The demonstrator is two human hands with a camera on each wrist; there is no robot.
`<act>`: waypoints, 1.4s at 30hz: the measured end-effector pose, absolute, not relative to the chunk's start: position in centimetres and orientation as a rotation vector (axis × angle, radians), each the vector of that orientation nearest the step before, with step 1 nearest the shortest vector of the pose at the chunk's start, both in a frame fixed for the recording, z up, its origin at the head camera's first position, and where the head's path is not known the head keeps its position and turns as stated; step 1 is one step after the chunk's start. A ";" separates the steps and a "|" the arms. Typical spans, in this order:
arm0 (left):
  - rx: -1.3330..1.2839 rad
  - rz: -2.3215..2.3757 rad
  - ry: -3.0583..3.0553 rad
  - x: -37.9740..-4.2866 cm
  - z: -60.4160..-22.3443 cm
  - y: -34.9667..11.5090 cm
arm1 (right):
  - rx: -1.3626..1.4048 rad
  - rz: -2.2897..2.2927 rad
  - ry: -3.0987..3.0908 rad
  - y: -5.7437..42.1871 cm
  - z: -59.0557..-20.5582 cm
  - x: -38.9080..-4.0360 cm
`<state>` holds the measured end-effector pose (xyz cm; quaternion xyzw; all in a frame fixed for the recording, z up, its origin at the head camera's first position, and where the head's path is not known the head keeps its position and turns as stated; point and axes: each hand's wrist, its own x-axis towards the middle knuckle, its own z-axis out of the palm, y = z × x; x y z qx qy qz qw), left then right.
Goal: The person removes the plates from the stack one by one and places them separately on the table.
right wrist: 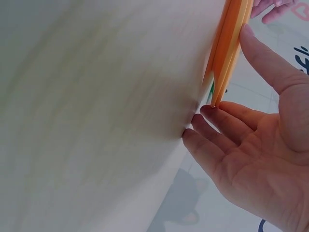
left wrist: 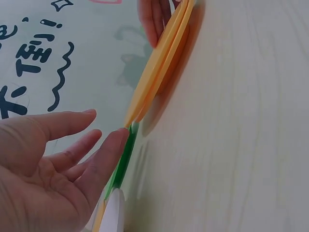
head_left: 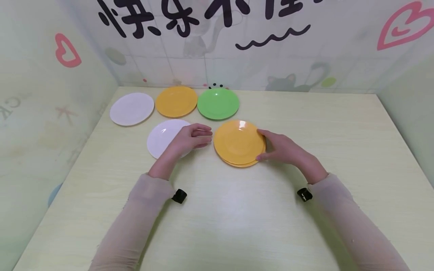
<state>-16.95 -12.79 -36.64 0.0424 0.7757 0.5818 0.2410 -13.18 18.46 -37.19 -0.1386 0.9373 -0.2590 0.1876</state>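
Two stacked orange plates [head_left: 239, 142] lie near the middle of the table, the upper one slightly offset from the lower. My right hand [head_left: 285, 149] holds their right rim, thumb at the near side and fingers at the far side. In the right wrist view the thumb [right wrist: 260, 55] and a fingertip touch the plates' edges. My left hand [head_left: 194, 137], fingers loosely extended, hovers over a white plate [head_left: 159, 139], just left of the orange stack. Nothing is held in it. The left wrist view shows its fingertips close to the stacked plates' rim [left wrist: 154, 72].
Behind, a white plate [head_left: 132, 109], an orange plate [head_left: 176, 101] and a green plate [head_left: 218, 104] lie in a row along the table's back left. A printed wall panel [head_left: 217, 67] stands behind the table [head_left: 230, 218], with side panels left and right.
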 end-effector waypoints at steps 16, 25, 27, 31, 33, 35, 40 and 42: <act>0.078 1.501 2.258 -17.3 -37.0 -10.2 | -0.422 -0.765 2.646 18.6 -36.8 -13.1; 0.002 1.614 2.163 -17.1 -36.6 -10.7 | -0.439 -0.800 2.643 19.0 -37.5 -13.2; -0.017 1.680 2.107 -17.0 -36.5 -11.3 | -0.436 -0.791 2.642 19.1 -37.5 -13.1; -0.032 1.789 2.027 -16.9 -36.1 -12.9 | -0.441 -0.781 2.638 19.3 -37.3 -13.0; -0.034 1.836 2.003 -16.9 -35.8 -14.0 | -0.448 -0.783 2.635 19.3 -37.3 -13.0; -0.025 1.876 1.990 -16.9 -35.5 -15.2 | -0.452 -0.782 2.631 19.3 -37.3 -13.0; -0.057 1.974 1.952 -16.6 -34.3 -18.8 | -0.452 -0.777 2.632 19.2 -37.4 -13.0; -0.089 2.018 1.931 -16.3 -34.0 -20.5 | -0.446 -0.774 2.631 19.2 -37.4 -13.0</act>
